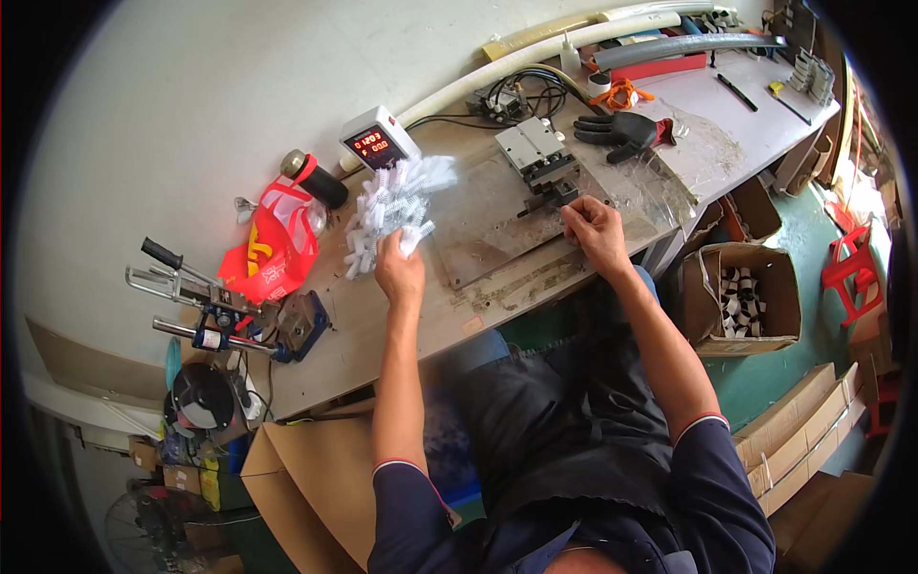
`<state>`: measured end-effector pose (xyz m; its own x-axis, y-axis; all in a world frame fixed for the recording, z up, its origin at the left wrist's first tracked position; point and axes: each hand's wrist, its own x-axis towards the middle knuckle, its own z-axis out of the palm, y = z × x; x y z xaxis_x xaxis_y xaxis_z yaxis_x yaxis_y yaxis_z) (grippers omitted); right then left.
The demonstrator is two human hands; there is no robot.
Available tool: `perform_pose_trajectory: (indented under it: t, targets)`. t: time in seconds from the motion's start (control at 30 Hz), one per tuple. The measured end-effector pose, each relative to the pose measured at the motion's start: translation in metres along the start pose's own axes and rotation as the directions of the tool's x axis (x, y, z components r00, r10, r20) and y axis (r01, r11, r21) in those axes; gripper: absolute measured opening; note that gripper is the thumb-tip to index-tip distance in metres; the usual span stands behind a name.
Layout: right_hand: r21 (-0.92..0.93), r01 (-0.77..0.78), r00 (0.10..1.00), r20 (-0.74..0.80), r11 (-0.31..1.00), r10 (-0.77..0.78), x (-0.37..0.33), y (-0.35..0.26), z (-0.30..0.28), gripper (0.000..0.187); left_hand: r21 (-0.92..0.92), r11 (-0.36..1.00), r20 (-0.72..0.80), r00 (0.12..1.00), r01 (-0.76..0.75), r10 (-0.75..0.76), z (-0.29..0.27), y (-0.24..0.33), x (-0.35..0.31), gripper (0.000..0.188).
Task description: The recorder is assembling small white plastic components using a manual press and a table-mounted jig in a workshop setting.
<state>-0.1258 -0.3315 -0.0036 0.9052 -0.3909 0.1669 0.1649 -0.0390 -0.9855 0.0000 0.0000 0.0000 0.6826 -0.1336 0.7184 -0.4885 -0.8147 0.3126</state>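
Shirt [715,493]: navy, short-sleeved; cuffs [703,424] trimmed in red and white. Apron [564,430]: black, loosely creased, worn over the shirt's lower part.

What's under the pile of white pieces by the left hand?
Bare tabletop shows along the near edge of the white pieces; whatever lies directly beneath them is covered.

Single head-worn fisheye view. Workbench [356,337] looked down on steeply, at close range, from beyond its near edge; far edge and wall [220,115] also taken in.
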Motion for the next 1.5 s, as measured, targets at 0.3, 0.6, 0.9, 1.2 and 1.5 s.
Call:
perform_pose_trajectory:
  t: [0.3,0.6,0.9,1.2,1.5]
  targets:
    - [0.025,0.04,0.999,0.005,0.999,-0.04,-0.001,0.001,-0.001,0.019,0.154,0.987,0.276,0.961,-0.053,0.009,0.002,0.002,0.004,0.041]
    - [-0.08,0.098,0.992,0.081,0.992,-0.092,-0.005,-0.003,-0.004,0.021,-0.69,0.462,0.377,0.822,0.556,-0.426,0.002,0.092,0.003,0.025]
    - [0.036,-0.166,0.959,0.241,0.985,0.153,-0.034,-0.032,0.009,0.026,-0.631,-0.062,0.75,0.588,0.773,-0.304,0.006,0.196,-0.029,0.026]
    - [0.076,-0.212,0.959,0.208,0.974,0.192,-0.028,-0.03,-0.003,0.022,-0.566,-0.097,0.8,0.516,0.819,-0.308,0.009,0.21,-0.039,0.02]
    - [-0.342,-0.038,0.999,-0.028,0.939,0.03,-0.023,-0.027,-0.003,0.016,-0.631,0.083,0.693,0.608,0.771,-0.388,0.016,0.207,-0.033,0.016]
